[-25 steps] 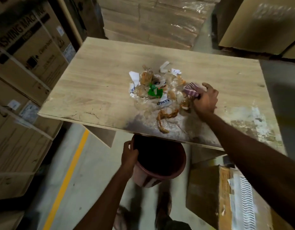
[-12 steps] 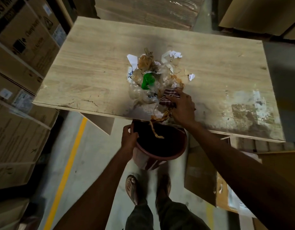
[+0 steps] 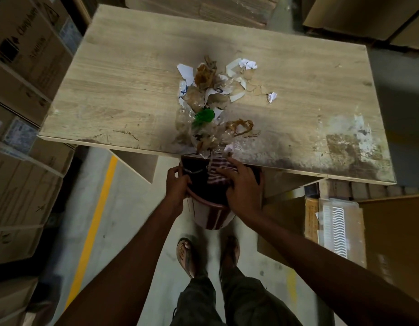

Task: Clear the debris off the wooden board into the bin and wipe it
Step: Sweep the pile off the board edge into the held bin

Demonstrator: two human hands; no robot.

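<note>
Sandalled feet stand on bare concrete, with a yellow floor line off to the left. Tucked under the near edge of the wooden board, the dark red bin is gripped at its rim by the left hand. The right hand grasps a striped cloth over its mouth. The debris trails from mid-board to that edge, some overhanging. A crumpled white scrap lies apart on the right. Cardboard boxes crowd the left.
</note>
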